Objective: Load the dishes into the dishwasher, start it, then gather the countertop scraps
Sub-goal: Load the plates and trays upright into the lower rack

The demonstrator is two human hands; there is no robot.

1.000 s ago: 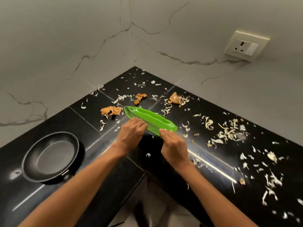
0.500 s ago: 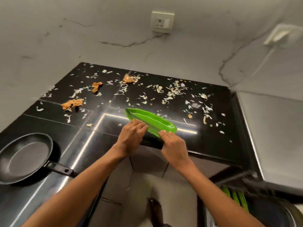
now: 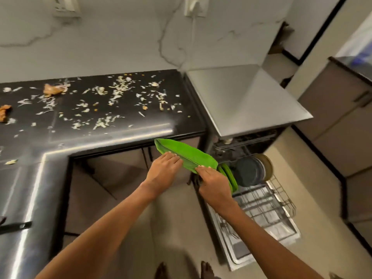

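We are in the loading step: the dishwasher [image 3: 249, 109] stands open to our right, its lower rack [image 3: 267, 200] pulled out with dark plates [image 3: 249, 171] and other green plates [image 3: 228, 175] already standing in it. The black worktop [image 3: 112, 135] is strewn with scraps [image 3: 118, 91], not yet gathered. We carry the green leaf-shaped plate [image 3: 187, 156] in the air, off the worktop edge and just beside the rack. Left hand [image 3: 164, 168] and right hand [image 3: 213, 181] each grip its near rim, fingers curled over it. Next, we judge, it must tip upright and slot beside the green ones. It looks long, shallow, glossy, pointed at both ends.
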